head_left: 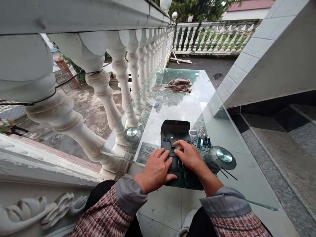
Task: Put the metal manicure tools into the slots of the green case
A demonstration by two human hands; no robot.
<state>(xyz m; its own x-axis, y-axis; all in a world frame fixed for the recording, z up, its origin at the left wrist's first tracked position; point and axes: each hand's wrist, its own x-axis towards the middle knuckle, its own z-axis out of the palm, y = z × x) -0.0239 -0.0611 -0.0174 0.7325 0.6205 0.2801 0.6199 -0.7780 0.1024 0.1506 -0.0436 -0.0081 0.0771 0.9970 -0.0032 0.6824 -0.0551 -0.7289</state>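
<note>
A black tool case [175, 126] lies unfolded on the glass table [222, 118], its flap away from me and several slim tools in its near half. My left hand [156, 169] rests with spread fingers on the case's left side. Over the middle of the case is my right hand [189, 156], its thumb and index finger close together near a small strap; whatever is between them is too small to make out. Right of the case sits a cluster of small green and silver tools [202, 141].
A round metal disc [132, 132] shows at the table's left and another [224, 155] at its right, beside two thin black sticks [225, 171]. Farther off lie a crumpled brown cloth [179, 85] and a small box [153, 102]. A white balustrade [118, 72] borders the left.
</note>
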